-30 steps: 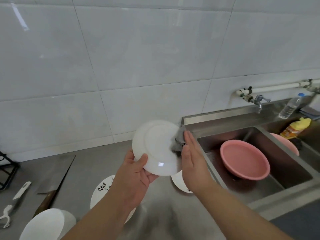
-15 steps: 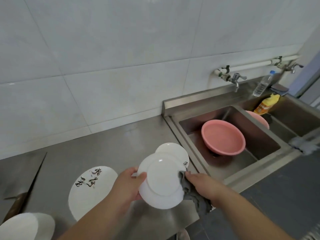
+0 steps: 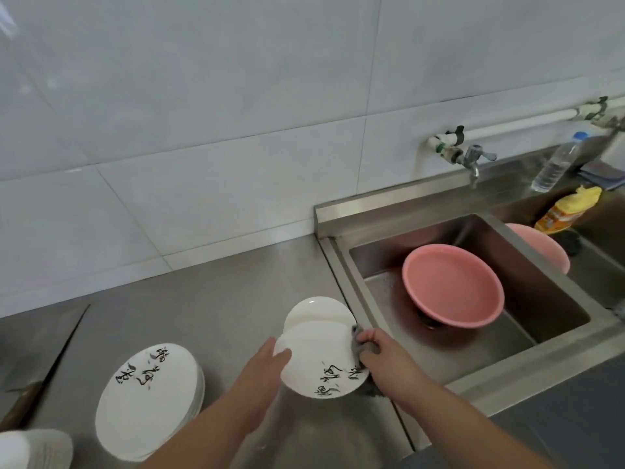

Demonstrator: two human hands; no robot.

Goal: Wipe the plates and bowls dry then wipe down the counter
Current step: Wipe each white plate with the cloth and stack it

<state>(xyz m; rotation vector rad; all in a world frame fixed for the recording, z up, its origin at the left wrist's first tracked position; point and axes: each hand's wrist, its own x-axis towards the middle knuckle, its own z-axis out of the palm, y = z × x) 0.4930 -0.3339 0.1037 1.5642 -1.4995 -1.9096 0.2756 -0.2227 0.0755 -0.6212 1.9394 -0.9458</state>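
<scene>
The left hand (image 3: 267, 370) grasps the left rim of the plate (image 3: 318, 360), with the thumb on its face. The right hand (image 3: 389, 358) clenches the grey cloth (image 3: 356, 340) against the right rim. The plate overlaps a second plate (image 3: 314, 311) on the counter (image 3: 220, 316). The plate stack (image 3: 145, 404) sits to the left. To the right, the sink (image 3: 490, 374) holds a pink basin (image 3: 453, 286).

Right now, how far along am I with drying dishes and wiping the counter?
Possibly done: the plate stack on the left, though dryness isn't visible. In hand: left hand holds a lettered plate while right hand grips the grey cloth at its rim. Left: the plate beneath it, the bowls, the counter.
</scene>
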